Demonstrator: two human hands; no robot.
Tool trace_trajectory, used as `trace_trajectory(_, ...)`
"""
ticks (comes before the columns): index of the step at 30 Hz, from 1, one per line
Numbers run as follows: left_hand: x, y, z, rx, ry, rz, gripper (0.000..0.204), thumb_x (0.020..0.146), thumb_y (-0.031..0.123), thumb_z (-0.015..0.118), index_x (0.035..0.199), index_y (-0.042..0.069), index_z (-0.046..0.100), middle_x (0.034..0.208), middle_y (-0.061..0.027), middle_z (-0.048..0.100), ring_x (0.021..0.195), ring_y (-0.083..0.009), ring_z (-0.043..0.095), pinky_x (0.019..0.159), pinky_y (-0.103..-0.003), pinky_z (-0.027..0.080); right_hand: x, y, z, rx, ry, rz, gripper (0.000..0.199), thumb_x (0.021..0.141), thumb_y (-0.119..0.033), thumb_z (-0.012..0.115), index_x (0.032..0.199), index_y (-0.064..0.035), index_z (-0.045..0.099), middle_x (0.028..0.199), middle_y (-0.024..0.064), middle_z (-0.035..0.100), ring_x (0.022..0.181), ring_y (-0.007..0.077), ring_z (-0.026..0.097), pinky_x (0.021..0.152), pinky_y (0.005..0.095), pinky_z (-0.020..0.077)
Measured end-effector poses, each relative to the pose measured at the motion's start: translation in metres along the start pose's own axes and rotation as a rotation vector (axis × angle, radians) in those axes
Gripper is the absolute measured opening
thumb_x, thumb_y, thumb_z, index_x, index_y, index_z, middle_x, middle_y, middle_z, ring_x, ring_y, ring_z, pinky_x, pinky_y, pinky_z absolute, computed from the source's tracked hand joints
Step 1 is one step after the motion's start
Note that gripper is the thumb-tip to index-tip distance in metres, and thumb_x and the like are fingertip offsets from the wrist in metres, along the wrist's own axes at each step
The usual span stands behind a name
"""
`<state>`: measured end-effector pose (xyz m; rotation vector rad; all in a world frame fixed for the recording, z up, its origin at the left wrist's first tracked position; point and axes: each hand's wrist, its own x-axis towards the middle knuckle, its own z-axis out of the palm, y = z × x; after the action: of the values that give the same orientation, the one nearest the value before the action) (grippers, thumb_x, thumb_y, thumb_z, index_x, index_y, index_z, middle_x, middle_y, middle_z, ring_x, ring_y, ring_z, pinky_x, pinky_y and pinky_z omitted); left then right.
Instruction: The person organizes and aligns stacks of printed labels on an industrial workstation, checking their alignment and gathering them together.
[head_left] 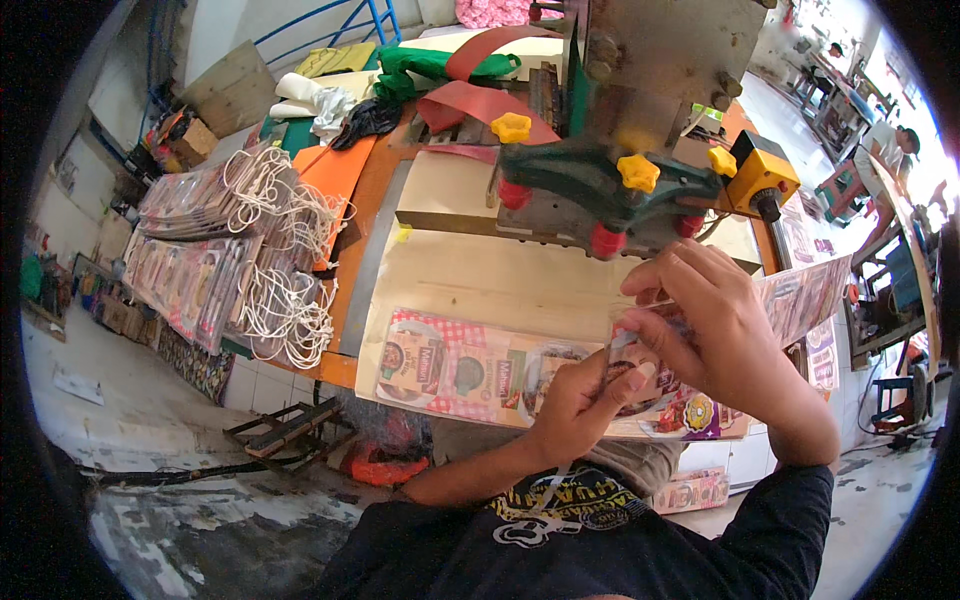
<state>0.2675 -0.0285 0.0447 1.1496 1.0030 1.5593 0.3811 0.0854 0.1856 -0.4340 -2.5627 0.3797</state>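
A long printed plastic sheet (470, 372) with pink checks and food pictures lies along the front edge of the pale work board (470, 275). My left hand (575, 405) is closed by its right half, thumb laid over a folded-up part of the printed plastic. Just above, my right hand (705, 315) curls, thumb and fingers pinching the raised edge of that plastic. Whether the pinched part belongs to the long sheet, I cannot tell. Beyond my right wrist another printed strip (810, 295) sticks out to the right.
Over the board stands a heavy press (620, 195) with yellow knobs and red feet; a yellow control box (762, 180) is at its right. Stacked printed bags (195, 255) with white cords (285, 300) fill the left. Red strips (490, 105) and green cloth (440, 65) lie behind.
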Motion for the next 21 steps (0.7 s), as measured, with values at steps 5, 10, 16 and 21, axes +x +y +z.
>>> trace_trajectory(5,0.000,-0.001,-0.004,0.095,-0.018,0.013,0.033,0.105,0.023,0.056,0.120,-0.005,0.060,0.090,-0.0096,0.070,0.079,-0.0118,0.063,0.072,-0.030,0.050,-0.007,0.007,0.002,0.222,-0.010,0.055,0.010,0.087,-0.002,0.067,0.095,0.0009,0.062,0.083,0.0135,0.059,0.076,0.0316,0.061,0.068,0.0389,0.0483)
trace_trajectory(10,-0.003,-0.006,0.003,-0.019,0.036,-0.017,0.030,0.104,0.017,0.057,0.121,-0.008,0.059,0.094,-0.0110,0.073,0.086,-0.0109,0.067,0.076,-0.027,0.053,-0.013,0.013,0.019,0.142,0.109,0.008,0.014,0.091,-0.013,0.063,0.091,-0.0025,0.054,0.084,0.0158,0.056,0.076,0.0373,0.058,0.067,0.0457,0.0488)
trace_trajectory(16,0.004,0.004,0.009,0.073,0.053,0.055,0.028,0.104,0.015,0.056,0.116,-0.010,0.059,0.089,-0.0109,0.074,0.085,-0.0116,0.067,0.075,-0.027,0.053,-0.021,0.019,0.028,-0.080,0.348,-0.158,0.020,0.078,-0.001,0.072,0.089,-0.0020,0.055,0.079,0.0119,0.054,0.069,0.0300,0.056,0.060,0.0393,0.0442)
trace_trajectory(21,0.005,0.008,0.015,-0.010,0.048,0.026,0.025,0.102,0.013,0.058,0.111,-0.010,0.063,0.095,-0.0142,0.075,0.086,-0.0152,0.070,0.076,-0.029,0.053,-0.030,0.017,0.027,-0.215,0.499,-0.194,0.024,0.072,0.001,0.073,0.088,-0.0020,0.055,0.077,0.0106,0.052,0.067,0.0276,0.054,0.059,0.0380,0.0433)
